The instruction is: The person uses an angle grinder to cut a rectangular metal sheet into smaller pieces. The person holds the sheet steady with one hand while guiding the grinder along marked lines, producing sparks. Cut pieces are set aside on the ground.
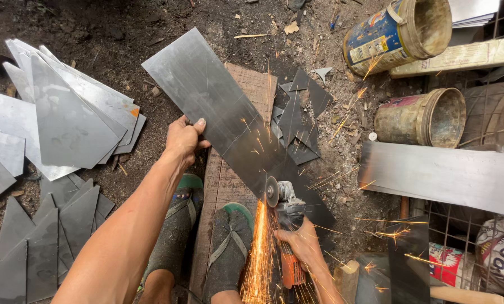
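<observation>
1. The right hand (pixel 303 241) has its grip wrapped tight round the body of an orange-handled angle grinder (pixel 285 225), low in the middle of the view.
2. The grinder's round grey cutting disc (pixel 272 191) meets the near edge of a long rectangular grey steel sheet (pixel 229 121), and orange sparks (pixel 260 253) stream down toward the person.
3. The left hand (pixel 183 141) pinches the sheet's left edge, thumb on top, fingers under it.
4. The sheet lies slantwise across a worn brown wooden plank (pixel 221 186) on the dirt ground.
5. Two feet in green-edged sandals (pixel 229 247) rest by the plank, one on it.
6. Dark triangular offcuts (pixel 297 121) lie beyond the sheet; piles of grey triangular steel pieces (pixel 66 118) sit at the left.
7. Two tipped buckets (pixel 401 34) lie at the upper right.
</observation>
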